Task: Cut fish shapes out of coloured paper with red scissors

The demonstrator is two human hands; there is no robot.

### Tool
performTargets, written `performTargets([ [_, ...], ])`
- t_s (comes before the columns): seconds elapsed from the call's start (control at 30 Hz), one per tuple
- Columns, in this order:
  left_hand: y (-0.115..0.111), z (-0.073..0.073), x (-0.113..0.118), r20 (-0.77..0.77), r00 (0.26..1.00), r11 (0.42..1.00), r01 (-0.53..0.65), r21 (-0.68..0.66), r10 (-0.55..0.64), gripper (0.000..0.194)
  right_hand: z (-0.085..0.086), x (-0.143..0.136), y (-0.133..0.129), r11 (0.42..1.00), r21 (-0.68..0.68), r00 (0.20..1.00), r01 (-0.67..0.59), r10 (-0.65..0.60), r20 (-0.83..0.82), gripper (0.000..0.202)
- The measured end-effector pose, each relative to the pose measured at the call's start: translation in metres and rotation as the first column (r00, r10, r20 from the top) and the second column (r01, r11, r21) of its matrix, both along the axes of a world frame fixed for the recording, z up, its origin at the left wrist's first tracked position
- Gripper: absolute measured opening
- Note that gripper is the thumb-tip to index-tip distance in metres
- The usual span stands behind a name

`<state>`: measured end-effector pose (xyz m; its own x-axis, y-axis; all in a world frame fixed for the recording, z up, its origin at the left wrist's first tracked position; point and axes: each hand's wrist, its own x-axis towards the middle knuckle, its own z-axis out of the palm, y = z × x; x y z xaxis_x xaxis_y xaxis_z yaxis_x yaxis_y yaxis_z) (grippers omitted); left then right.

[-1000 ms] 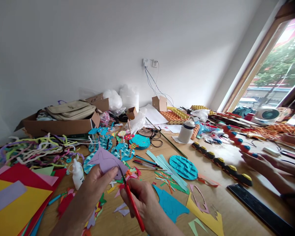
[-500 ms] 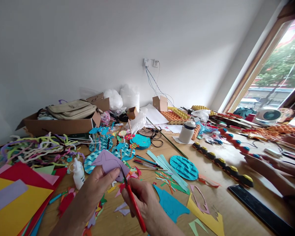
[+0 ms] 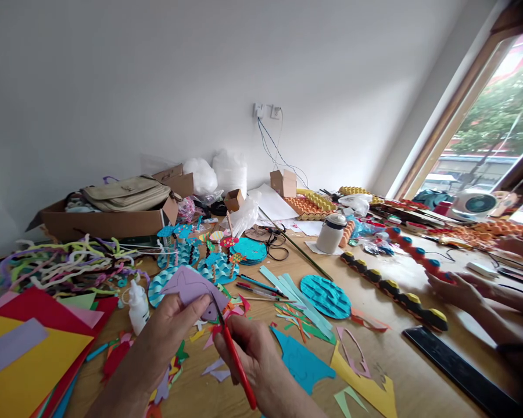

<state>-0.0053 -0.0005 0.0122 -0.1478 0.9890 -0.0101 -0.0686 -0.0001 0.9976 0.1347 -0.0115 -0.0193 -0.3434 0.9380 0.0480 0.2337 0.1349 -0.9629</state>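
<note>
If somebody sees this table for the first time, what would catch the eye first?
Probably the red-handled scissors in the right hand, low in the middle, with blades at the purple paper that the left hand holds. Next, the tangle of fuzzy stems at the left, behind the coloured sheets. On the right, a black-and-yellow strip lies near another person's hand.

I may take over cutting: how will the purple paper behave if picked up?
The purple paper is probably light, since it looks thin. It also seems fairly stiff for paper: its far end juts past the left hand without obvious drooping.
</note>
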Motion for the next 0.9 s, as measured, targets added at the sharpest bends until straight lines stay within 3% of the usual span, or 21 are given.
performTargets([
  [0.37,0.0,-0.002,0.004,-0.089,0.992,0.995,0.09,0.041,-0.086,0.015,0.005,0.0,-0.001,0.992,-0.089,0.987,-0.088,0.075,-0.14,0.035],
  [0.67,-0.004,0.002,0.005,-0.092,0.996,1.0,0.004,0.002,-0.003,0.014,-0.005,-0.004,0.001,0.995,-0.089,0.988,-0.044,0.03,-0.152,0.037],
  [0.9,-0.004,0.003,0.004,0.072,0.991,0.994,0.11,0.03,-0.111,0.016,0.004,-0.004,0.0,0.989,-0.141,0.987,-0.039,0.017,-0.159,0.037],
])
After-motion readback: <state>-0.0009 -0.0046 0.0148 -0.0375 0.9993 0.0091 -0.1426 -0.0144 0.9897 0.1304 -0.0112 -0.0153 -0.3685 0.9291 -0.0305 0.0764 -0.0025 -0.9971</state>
